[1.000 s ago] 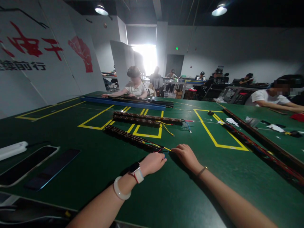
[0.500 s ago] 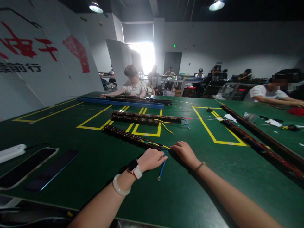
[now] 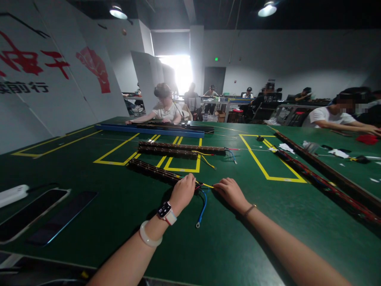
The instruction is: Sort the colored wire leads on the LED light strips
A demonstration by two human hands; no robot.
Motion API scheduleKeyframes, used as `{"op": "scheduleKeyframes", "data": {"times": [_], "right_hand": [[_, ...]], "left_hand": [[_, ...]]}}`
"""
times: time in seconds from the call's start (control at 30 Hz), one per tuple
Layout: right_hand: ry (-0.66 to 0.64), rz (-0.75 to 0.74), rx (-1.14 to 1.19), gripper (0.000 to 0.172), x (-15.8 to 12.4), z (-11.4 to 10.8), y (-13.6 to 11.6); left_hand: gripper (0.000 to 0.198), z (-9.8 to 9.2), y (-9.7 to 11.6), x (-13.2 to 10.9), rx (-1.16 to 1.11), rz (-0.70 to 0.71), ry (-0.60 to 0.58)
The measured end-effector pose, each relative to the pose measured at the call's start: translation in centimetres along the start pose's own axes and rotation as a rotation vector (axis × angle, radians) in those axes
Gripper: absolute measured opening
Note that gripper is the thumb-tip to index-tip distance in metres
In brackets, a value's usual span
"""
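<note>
A long dark strip carrying wires point(image 3: 151, 168) lies slanting across the green table. My left hand point(image 3: 183, 192), wearing a watch and a pale bangle, curls its fingers over the strip's right end, covering part of it. From that end come a yellow wire point(image 3: 206, 185) and a blue wire point(image 3: 204, 206) with a ring terminal at its tip. My right hand point(image 3: 228, 191) pinches the yellow wire's free end and rests low over the table. The blue wire hangs loose between my hands, curving toward me.
Two more wired strips point(image 3: 178, 148) lie behind, near a blue channel point(image 3: 149, 129). Phones point(image 3: 64, 218) sit at left. Long wire-filled strips point(image 3: 318, 178) and paper scraps point(image 3: 286, 148) lie at right. Yellow tape point(image 3: 253, 159) marks the table point(image 3: 253, 246). People sit opposite and at right.
My left hand has moved up and left from the blue wire onto the strip's end, leaving the blue wire free. My right hand stays on the yellow wire.
</note>
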State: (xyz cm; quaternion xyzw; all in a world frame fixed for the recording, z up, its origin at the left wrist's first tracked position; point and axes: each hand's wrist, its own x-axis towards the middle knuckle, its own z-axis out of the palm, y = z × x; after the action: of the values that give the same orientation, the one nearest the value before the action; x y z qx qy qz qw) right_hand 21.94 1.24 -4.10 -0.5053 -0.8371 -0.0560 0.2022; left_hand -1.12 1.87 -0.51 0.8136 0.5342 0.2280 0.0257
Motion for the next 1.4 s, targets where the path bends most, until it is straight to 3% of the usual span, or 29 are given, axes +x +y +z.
{"op": "scheduleKeyframes", "data": {"times": [0.2,0.37,0.53,0.7,0.83,1.0,1.13,1.3,1.4], "right_hand": [[0.024,0.005,0.030,0.020,0.1,0.4,0.3],[0.018,0.000,0.015,0.018,0.1,0.3,0.4],[0.004,0.002,0.020,0.017,0.1,0.3,0.3],[-0.011,0.018,0.046,0.019,0.1,0.0,0.1],[-0.046,0.033,0.099,0.022,0.2,-0.7,-0.1],[-0.145,0.079,0.202,0.028,0.5,-1.3,-0.8],[-0.217,0.125,0.261,0.034,0.5,-0.7,-1.7],[-0.240,0.157,0.329,0.010,0.8,-0.7,-2.4],[-0.236,0.162,0.275,0.011,1.1,-1.7,-2.9]], "left_hand": [[0.033,0.7,0.3,-0.4,0.031,0.314,0.101],[0.042,0.7,1.0,-1.0,0.069,0.570,0.005],[0.032,1.0,1.1,-1.4,0.003,0.648,-0.113],[0.031,-0.1,1.3,-1.3,-0.140,0.582,-0.155],[0.037,-0.9,1.5,-1.1,-0.189,0.400,-0.119],[0.045,-0.3,1.8,-1.2,-0.132,0.143,-0.277],[0.039,0.2,2.2,-1.5,-0.216,0.053,-0.293],[0.033,0.9,2.1,-1.4,-0.587,-0.156,-0.446],[0.025,1.8,2.2,-1.3,-0.904,-0.311,-0.593]]}}
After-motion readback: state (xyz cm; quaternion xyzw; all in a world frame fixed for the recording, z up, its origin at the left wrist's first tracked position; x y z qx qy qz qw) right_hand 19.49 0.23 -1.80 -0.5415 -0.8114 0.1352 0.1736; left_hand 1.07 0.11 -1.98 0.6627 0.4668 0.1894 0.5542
